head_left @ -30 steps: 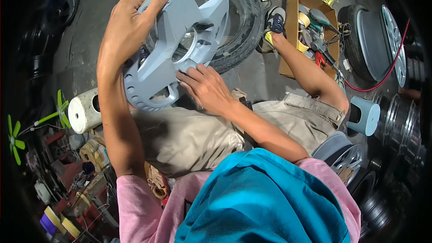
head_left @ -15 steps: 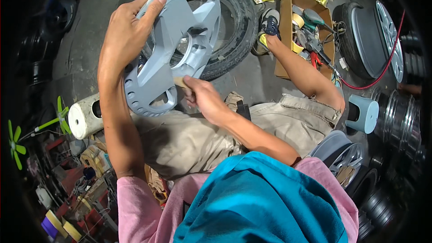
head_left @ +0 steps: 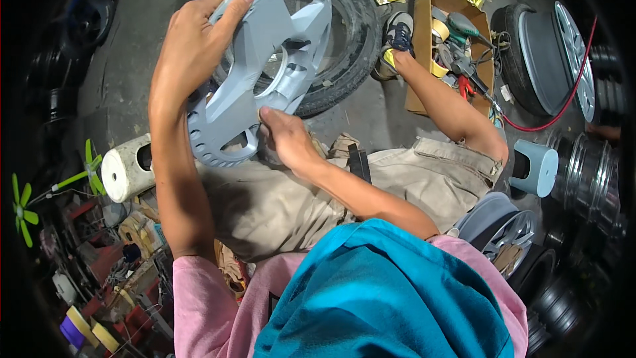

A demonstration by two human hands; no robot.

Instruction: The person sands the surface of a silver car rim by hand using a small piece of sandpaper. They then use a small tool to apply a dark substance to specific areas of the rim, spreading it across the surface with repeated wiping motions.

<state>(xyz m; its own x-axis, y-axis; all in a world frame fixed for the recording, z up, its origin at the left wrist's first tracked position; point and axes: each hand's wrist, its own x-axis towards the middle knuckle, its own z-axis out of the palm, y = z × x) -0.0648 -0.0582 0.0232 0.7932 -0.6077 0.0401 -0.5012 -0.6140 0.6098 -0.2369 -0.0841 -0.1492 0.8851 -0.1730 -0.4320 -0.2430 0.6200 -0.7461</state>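
A matte grey spoked wheel disc (head_left: 262,30), with holes around its rim, is tilted up in front of me over my thigh. My left hand (head_left: 195,46) grips its upper left rim, the thumb on the face and the other fingers behind. My right hand (head_left: 291,142) presses against the lower spoke area, its fingers closed. A flat tan piece, like folded sandpaper, shows in those fingers half a second ago; now the hand and disc mostly hide it. Behind the disc a black tyre (head_left: 361,69) lies on the floor.
A cardboard box (head_left: 421,46) of power tools and tape stands ahead right, with a wheel (head_left: 543,59) and red hose (head_left: 556,116) beyond it. A white stool (head_left: 122,169), a green-bladed fan (head_left: 26,209) and clutter are at left. A blue stool (head_left: 540,169) and stacked rims (head_left: 589,185) are at right.
My right hand has slid slightly left and up along the disc, covering the tan piece. The disc and my left hand have shifted a little to the right.
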